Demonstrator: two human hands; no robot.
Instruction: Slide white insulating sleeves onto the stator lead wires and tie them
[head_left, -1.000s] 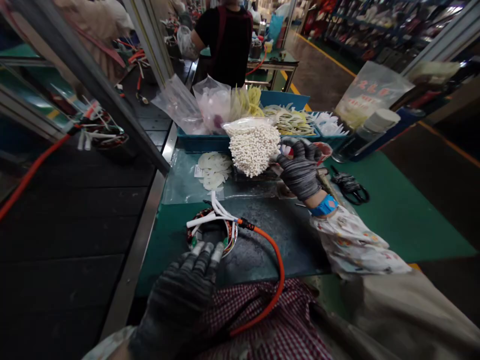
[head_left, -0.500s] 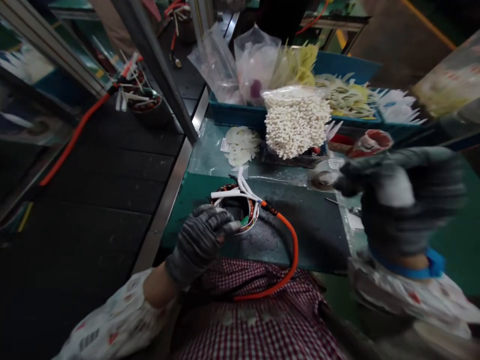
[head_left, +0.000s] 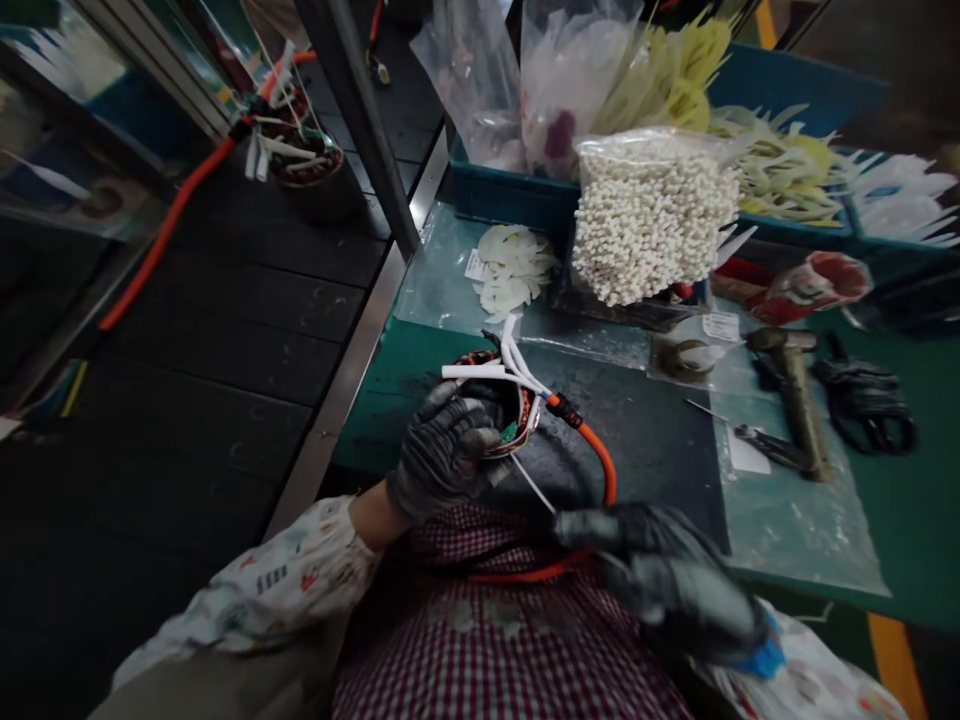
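Observation:
A motor stator (head_left: pixel 527 418), ring-shaped with wound wire and a green patch inside, stands at the near edge of the dark mat. White sleeved leads (head_left: pixel 480 371) stick out above it and join an orange cable (head_left: pixel 600 460) that curves down to the checked apron. With its fingers curled over the near left rim, my left hand (head_left: pixel 448 450), in a grey glove, grips the stator. A thin white cord (head_left: pixel 534 484) runs taut from the stator to my right hand (head_left: pixel 667 575). That hand is closed on the cord and blurred by motion, low on the right.
A hammer (head_left: pixel 796 400), a thin-tipped tool (head_left: pixel 765 445) and a black cable-tie-like bundle (head_left: pixel 870 395) lie right. Behind are a bag of white pellets (head_left: pixel 652 220), pale cut pieces (head_left: pixel 514 265) and blue bins (head_left: pixel 510 195). Another stator (head_left: pixel 307 180) sits on the left conveyor (head_left: pixel 247 340).
My right hand has come down and left from its raised spot on the right, and a taut white cord now shows. My left hand stays on the stator. The view has shifted.

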